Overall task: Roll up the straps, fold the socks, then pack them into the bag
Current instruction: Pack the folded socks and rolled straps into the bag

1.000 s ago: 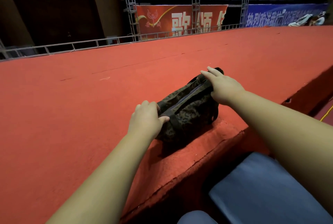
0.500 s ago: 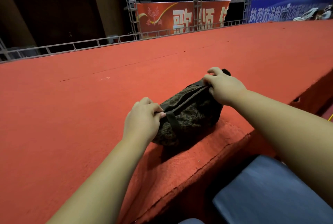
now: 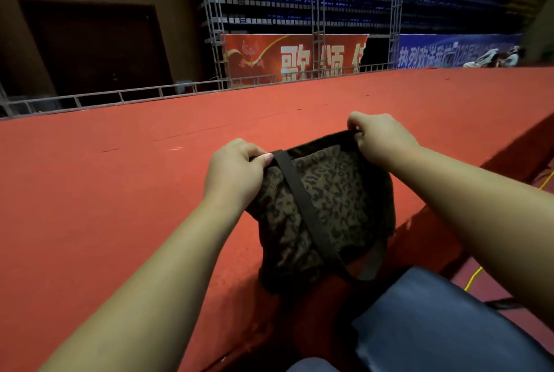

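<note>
A dark camouflage bag (image 3: 335, 192) hangs lifted over the front edge of the red carpeted platform (image 3: 120, 192). My left hand (image 3: 233, 171) pinches the top edge of the bag at its left end, where a dark strap (image 3: 302, 210) runs down across the fabric. My right hand (image 3: 377, 138) grips the top edge at the right end. No loose straps or socks are visible; the inside of the bag is hidden.
A dark blue padded seat (image 3: 434, 320) lies below the bag at the lower right. A yellow cable (image 3: 476, 272) runs on the floor to the right. Metal railing (image 3: 150, 93), scaffolding and banners stand behind the platform.
Both hands closed on the bag's ends and lifted it off the platform, pulling it toward me so it hangs over the front edge. The view tilted upward.
</note>
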The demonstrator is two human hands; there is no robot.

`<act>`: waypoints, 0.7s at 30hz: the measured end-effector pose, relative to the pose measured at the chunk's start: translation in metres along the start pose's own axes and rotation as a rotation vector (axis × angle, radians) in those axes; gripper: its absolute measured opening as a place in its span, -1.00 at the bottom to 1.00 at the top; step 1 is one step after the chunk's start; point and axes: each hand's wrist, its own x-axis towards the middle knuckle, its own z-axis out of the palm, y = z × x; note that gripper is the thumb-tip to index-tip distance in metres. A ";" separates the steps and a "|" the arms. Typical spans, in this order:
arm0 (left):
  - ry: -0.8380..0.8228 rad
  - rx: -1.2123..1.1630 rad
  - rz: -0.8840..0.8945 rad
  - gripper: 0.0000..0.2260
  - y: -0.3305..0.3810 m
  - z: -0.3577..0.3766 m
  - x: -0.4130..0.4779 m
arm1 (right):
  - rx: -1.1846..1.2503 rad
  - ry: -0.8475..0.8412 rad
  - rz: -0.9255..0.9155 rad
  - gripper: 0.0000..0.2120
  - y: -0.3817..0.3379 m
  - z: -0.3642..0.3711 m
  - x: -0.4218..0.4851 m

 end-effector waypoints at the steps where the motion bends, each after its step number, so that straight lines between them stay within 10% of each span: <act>1: -0.005 0.000 -0.001 -0.88 0.005 -0.003 -0.001 | 0.007 0.000 0.003 -0.81 0.001 -0.007 -0.003; 21: -0.437 -0.282 -0.090 -0.88 0.114 0.069 -0.074 | -0.196 -0.152 0.149 -0.71 0.118 -0.089 -0.095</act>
